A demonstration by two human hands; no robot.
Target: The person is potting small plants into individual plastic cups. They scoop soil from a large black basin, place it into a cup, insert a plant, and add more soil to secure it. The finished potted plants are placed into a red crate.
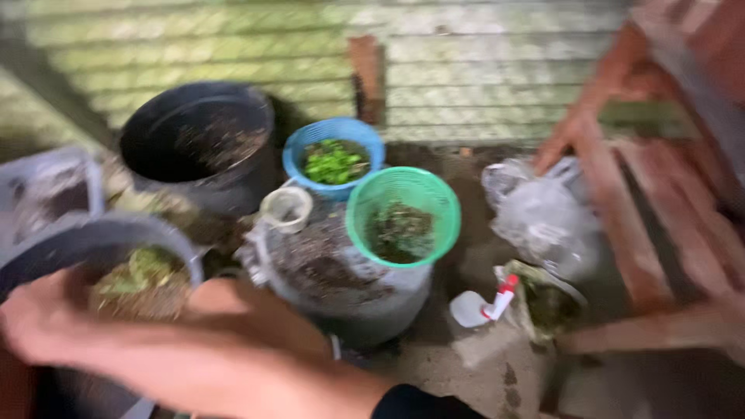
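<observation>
Nearest the camera, a bare forearm crosses the bottom of the view from lower right to left, blurred by motion. It ends in a hand (43,314) at the lower left edge, resting at the rim of a grey round plastic pot (46,240). This looks like the right hand, though the blur leaves that uncertain. The fingers seem loosely curled, but I cannot tell whether they grip anything. The other hand is out of sight.

The grey pot holds a mound of brown soil with pale green plant scraps (143,279), just beside the hand's fingertips.

Right of it, in the middle, stands an open soil-filled plastic sack (341,287) with its top rolled down. A small pale round cup (286,208) lies at the sack's upper left edge. A green plastic mesh basket (403,216) with dark soil and roots inside leans on the sack's upper right.

On the ground to the right lies a white squeeze bottle with a red cap (485,308), and near it a crumpled clear plastic bag (543,213).

Further back, a blue plastic mesh basket (334,151) holds bright green leaves, touching the green basket's far rim. Left of it sits a large black round bucket (203,143) with soil in it. A reddish wooden frame (652,194) runs along the right, and a mossy brick wall (481,70) closes the back.
</observation>
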